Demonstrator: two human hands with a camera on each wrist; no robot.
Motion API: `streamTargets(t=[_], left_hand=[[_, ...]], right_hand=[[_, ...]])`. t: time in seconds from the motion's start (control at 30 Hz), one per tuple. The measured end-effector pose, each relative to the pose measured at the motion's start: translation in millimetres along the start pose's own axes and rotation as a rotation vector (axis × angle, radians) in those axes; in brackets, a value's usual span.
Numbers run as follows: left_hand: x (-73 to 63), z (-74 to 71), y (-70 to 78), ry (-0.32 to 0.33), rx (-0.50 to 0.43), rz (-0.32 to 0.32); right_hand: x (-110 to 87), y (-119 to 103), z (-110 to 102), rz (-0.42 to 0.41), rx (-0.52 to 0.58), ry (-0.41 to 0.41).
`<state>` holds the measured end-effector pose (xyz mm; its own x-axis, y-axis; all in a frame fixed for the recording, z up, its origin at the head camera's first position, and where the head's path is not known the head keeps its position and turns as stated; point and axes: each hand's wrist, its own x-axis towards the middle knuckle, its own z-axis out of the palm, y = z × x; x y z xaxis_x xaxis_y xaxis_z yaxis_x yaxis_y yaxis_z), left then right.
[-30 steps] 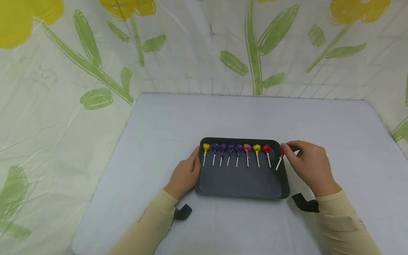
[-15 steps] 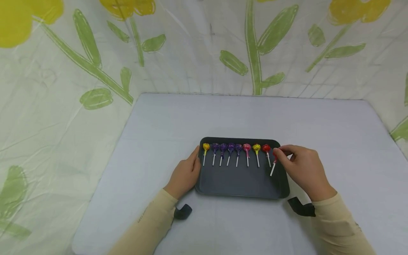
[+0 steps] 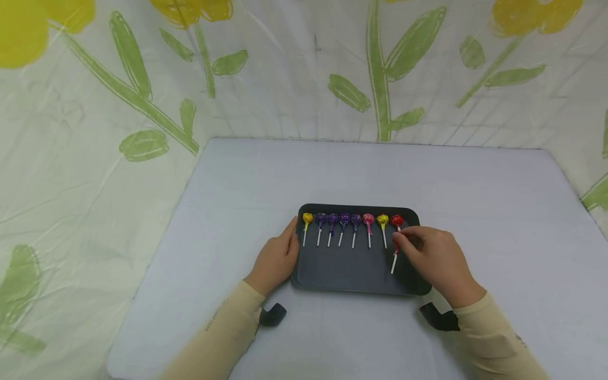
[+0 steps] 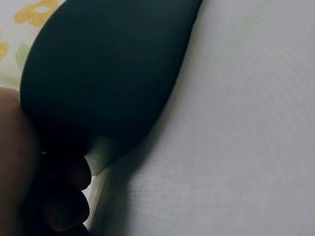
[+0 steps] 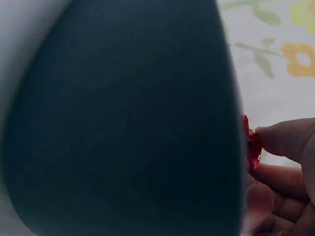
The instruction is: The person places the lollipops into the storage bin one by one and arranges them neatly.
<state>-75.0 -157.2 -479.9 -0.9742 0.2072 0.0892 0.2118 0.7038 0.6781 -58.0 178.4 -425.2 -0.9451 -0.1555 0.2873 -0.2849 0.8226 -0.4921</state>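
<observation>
In the head view, my right hand (image 3: 437, 258) pinches a red-wrapped lollipop (image 3: 394, 262) between thumb and fingertips, its white stick slanting down over the dark tray (image 3: 351, 272). The red wrapper (image 5: 254, 150) shows at the fingertips in the right wrist view; the fingers hide part of it. My left hand (image 3: 275, 261) grips the tray's left edge, its thumb along the rim. Lollipops lie in a row along the tray's far side: a yellow one (image 3: 307, 218) at left, several purple ones (image 3: 344, 220), then pink (image 3: 368, 219), yellow (image 3: 382, 219) and red (image 3: 397, 220).
The tray rests on a white table (image 3: 266, 174) with a flower-printed cloth (image 3: 294, 68) behind it. Dark curved pieces (image 3: 273, 315) stick out near both wrists. Large dark shapes block much of each wrist view.
My right hand has carried the red lollipop from the tray's right rim leftward and nearer, to below the row's red one. The left hand and tray stay put.
</observation>
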Motion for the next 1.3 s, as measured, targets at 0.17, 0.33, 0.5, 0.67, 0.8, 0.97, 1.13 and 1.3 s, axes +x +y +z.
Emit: streamTargets(t=[0.17, 0.33, 0.5, 0.67, 0.8, 0.97, 1.13, 1.3], left_hand=[[0.0, -0.5, -1.2, 0.012, 0.011, 0.005], [0.5, -1.0, -1.8, 0.013, 0.012, 0.009], [0.8, -1.3, -1.0, 0.01, 0.015, 0.007], [1.3, -1.6, -0.9, 0.007, 0.011, 0.007], [1.9, -1.7, -1.7, 0.009, 0.016, 0.01], [2.0, -1.8, -2.3, 0.009, 0.017, 0.006], [1.3, -0.6, -2.5, 0.004, 0.001, 0.007], [0.2, 0.4, -3.0, 0.005, -0.005, 0.006]], right_hand=[[0.3, -4.0, 4.3, 0.003, -0.004, -0.053], [-0.1, -7.3, 8.2, 0.009, 0.006, -0.092], [-0.5, -9.2, 12.7, 0.011, 0.015, -0.115], [-2.7, -8.6, 15.8, 0.017, 0.011, -0.121], [-4.4, -8.3, 20.3, 0.004, 0.005, -0.121], [-4.9, -12.9, 25.4, -0.022, -0.012, -0.134], [-4.9, -17.5, 28.6, -0.022, -0.031, -0.16], [-4.8, -19.0, 31.4, -0.022, -0.041, -0.166]])
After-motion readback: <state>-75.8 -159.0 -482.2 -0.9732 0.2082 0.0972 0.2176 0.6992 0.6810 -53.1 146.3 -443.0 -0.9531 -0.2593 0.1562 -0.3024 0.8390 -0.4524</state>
